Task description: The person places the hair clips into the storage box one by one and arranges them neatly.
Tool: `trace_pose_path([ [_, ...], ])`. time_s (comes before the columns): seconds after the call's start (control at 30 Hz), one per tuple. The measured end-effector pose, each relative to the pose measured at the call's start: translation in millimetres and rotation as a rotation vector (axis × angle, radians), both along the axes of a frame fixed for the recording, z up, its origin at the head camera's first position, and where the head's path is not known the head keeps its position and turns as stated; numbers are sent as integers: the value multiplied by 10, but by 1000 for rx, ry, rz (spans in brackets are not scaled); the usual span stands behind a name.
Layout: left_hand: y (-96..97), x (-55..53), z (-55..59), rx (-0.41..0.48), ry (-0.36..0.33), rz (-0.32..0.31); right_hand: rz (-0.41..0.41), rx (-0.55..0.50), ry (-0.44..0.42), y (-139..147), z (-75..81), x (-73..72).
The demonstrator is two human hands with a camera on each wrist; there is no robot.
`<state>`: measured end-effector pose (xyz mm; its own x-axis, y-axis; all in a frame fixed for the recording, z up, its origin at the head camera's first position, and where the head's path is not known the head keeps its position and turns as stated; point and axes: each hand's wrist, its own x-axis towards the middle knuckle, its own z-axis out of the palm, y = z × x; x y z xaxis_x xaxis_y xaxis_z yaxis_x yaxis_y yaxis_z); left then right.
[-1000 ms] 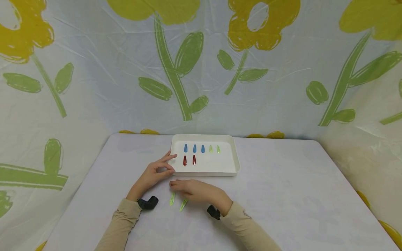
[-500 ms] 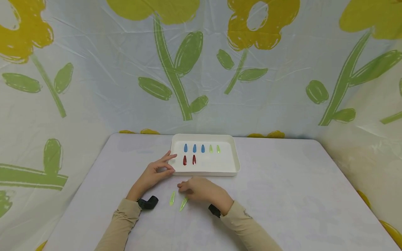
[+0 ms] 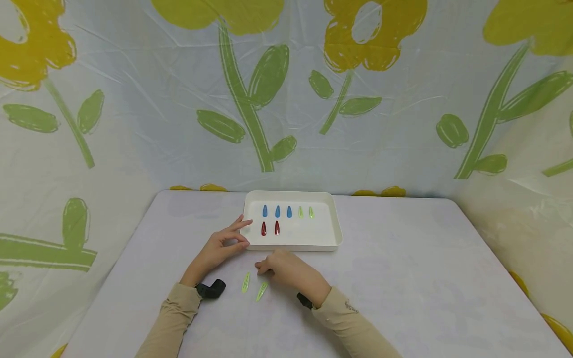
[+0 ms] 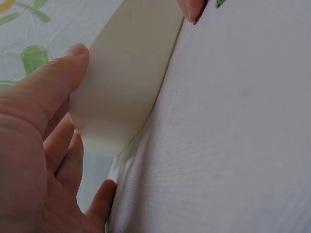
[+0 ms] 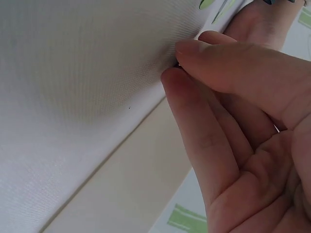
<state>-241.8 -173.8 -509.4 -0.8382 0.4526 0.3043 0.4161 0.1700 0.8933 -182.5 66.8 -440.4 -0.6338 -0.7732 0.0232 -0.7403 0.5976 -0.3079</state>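
A white tray [image 3: 313,248] holds snap hair clips in two rows. Its back row has three blue clips [image 3: 277,212] and two green clips [image 3: 311,213]; two red clips [image 3: 276,227] lie in front. My left hand [image 3: 218,247] holds the tray's front left corner, the thumb against its wall [image 4: 126,73] in the left wrist view. Just in front of the tray, my right hand [image 3: 291,272] pinches a hair clip [image 5: 178,65], mostly hidden, only a dark sliver showing between thumb and fingertip. Two green clips [image 3: 245,282] lie on the table beside that hand.
A pale cloth covers the table [image 3: 403,278], and a flower-printed curtain [image 3: 179,89] stands behind and at both sides. Each wrist carries a black camera [image 3: 211,289]. The tray's raised rim runs between the right hand and the clips inside.
My right hand has drawn slightly to the right and nearer the tray, uncovering more of the second loose green clip. The left hand and the tray stay put.
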Motion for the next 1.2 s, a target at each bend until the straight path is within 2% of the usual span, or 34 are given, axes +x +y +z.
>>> trace_pose_path([
  [0.17,-6,2,2,-3,5,-1,26,-24,53,-6,-2,-3],
  [0.67,0,18,29,5,-1,-2,-61,-76,24,-34,-54,-7],
  [1.2,7,33,55,-4,-4,2,-46,-39,20,-29,-16,1],
])
